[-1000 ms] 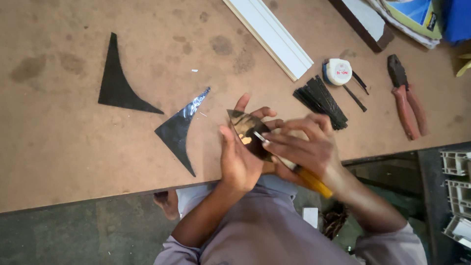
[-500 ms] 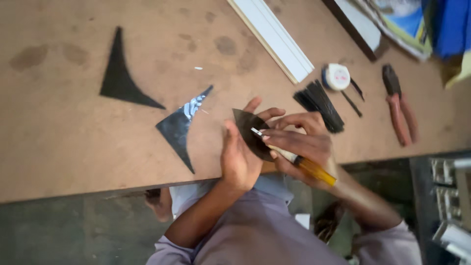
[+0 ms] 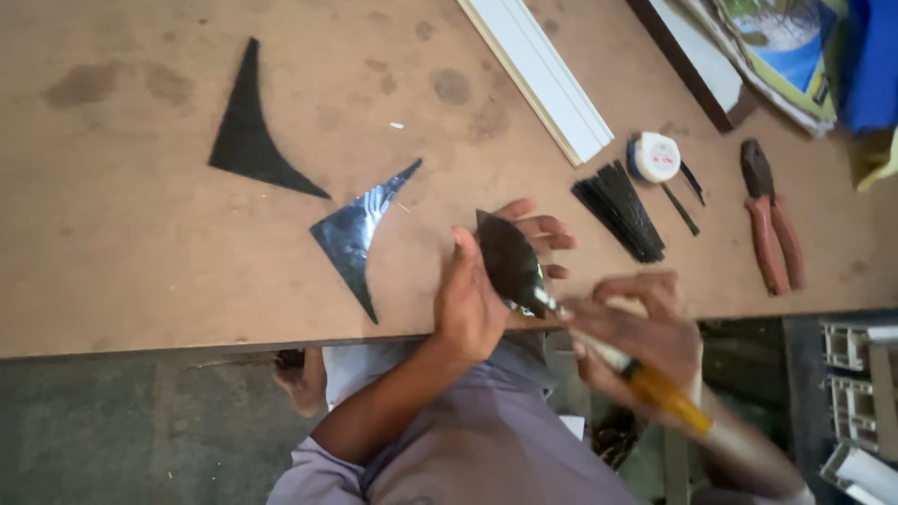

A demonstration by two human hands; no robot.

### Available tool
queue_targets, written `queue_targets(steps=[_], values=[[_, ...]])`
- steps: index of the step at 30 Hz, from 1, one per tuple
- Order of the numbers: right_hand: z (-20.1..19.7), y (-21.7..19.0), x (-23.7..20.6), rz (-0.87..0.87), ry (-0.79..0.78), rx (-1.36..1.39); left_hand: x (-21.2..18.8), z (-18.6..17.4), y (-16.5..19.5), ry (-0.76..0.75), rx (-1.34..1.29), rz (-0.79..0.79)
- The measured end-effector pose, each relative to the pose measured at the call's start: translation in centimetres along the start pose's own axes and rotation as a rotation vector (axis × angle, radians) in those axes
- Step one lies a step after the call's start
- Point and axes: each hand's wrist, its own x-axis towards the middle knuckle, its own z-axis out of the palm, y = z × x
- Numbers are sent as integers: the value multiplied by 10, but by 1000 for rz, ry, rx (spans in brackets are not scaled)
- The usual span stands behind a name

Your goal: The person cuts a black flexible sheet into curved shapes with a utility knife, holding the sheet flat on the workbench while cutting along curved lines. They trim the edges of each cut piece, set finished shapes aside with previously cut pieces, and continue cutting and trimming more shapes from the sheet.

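Pulled back toward the desk [image 3: 140, 234] edge, the right hand [image 3: 636, 341] grips a yellow-handled knife [image 3: 645, 379]; left hand [image 3: 472, 299] fingers clasp a dark leaf-shaped piece [image 3: 510, 262] above brown board.

The tabletop [image 3: 140, 262] is matt, stained brown board. The dark sheet piece [image 3: 510, 262] looks glossy, like the shiny offcut [image 3: 355, 234]. The pliers [image 3: 772, 224] have red plastic grips.

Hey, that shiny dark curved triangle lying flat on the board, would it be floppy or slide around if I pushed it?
The shiny curved triangle looks thin and sheet-like, so it probably flexes when lifted. Lying flat on the smooth board, it would likely slide rather than roll. Its narrow tips look sharp and may bend easily.
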Motion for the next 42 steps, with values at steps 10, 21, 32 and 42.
queue_targets(steps=[10,21,32,42], values=[[31,15,24,-77,36,160,-1,2,-2,33,-37,-6],[29,8,22,-106,-9,122,-3,5,3,37,7,-22],[17,13,-14,39,257,315,-3,20,7,-17,-109,15],[18,-3,18,-153,114,156,-3,19,4,2,-52,50]])
